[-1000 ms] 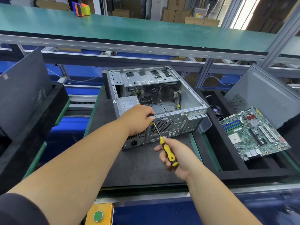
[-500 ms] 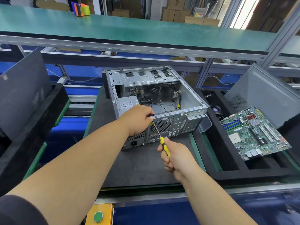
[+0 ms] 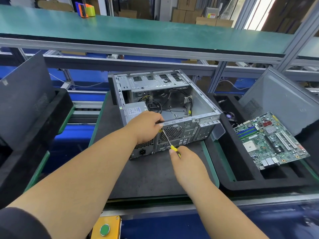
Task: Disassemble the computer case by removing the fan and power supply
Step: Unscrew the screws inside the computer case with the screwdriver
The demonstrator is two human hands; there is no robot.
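An open grey computer case (image 3: 203, 107) lies on its side on a dark mat, rear panel facing me. Its power supply (image 3: 134, 111) with a white label sits in the near left corner, cables beside it. The round fan grille (image 3: 172, 132) shows in the rear panel. My left hand (image 3: 146, 126) grips the top edge of the rear panel above the power supply. My right hand (image 3: 183, 161) is shut on a yellow-handled screwdriver (image 3: 168, 140), whose shaft slants up-left to a point on the rear panel just under my left fingers. The tip is hidden.
A green motherboard (image 3: 271, 140) rests on a black foam tray (image 3: 241, 180) at the right, with a grey side panel (image 3: 283, 100) leaning behind it. Another dark panel (image 3: 22, 99) stands at the left. A green button (image 3: 104, 229) sits near the front edge. A green shelf (image 3: 138, 30) runs overhead.
My right hand has rolled over the screwdriver handle, turning it, so less of the yellow handle shows. My left hand stays on the case edge.
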